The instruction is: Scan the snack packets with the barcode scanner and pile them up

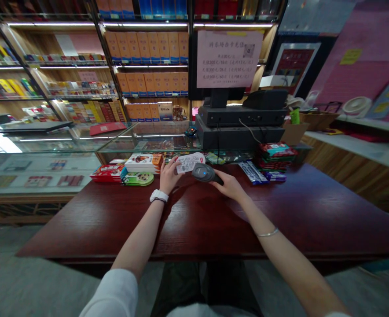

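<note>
1. pinching card (190,162) upright in raised left hand (170,177), just above counter (194,220)
2. gripping scanner (205,173) palm-down in right hand (226,185), nose just beside card
3. reaching forward, forearms angled inward

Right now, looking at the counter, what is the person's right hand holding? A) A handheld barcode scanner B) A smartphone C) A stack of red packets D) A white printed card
A: the right hand is wrapped around the dark handheld barcode scanner, while the white printed card is in the left hand.
</note>
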A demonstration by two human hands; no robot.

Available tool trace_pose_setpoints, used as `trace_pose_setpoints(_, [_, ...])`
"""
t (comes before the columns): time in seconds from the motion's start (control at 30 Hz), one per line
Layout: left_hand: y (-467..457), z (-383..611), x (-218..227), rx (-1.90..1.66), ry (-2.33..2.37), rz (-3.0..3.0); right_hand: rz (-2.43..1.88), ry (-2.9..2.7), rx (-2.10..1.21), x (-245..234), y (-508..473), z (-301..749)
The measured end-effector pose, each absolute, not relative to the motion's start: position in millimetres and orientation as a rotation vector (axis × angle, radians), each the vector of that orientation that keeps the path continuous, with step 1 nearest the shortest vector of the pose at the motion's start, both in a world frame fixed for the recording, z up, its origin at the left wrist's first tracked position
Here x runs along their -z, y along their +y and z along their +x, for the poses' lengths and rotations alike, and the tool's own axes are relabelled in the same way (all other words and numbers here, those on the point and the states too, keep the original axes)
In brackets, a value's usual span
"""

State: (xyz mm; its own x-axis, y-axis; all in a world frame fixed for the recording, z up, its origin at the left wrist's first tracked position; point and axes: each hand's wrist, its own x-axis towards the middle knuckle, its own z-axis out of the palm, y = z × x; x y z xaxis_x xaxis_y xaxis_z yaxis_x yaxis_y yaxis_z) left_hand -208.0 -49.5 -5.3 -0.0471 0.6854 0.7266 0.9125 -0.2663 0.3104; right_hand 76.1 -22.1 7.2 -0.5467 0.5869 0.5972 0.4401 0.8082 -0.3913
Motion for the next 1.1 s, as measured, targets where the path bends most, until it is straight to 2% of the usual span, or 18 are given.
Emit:
trace_pose_setpoints(0.87, [-49, -209, 6, 1.221, -1.709, -1.988, -0.736, -2.276, -0.176, -11, -22, 75])
trace_pose_setpoints(1.1, [-50, -210, 5, 1.241, -1.701, -1.986, -0.893, -2.268, -0.078, 0, 0, 85])
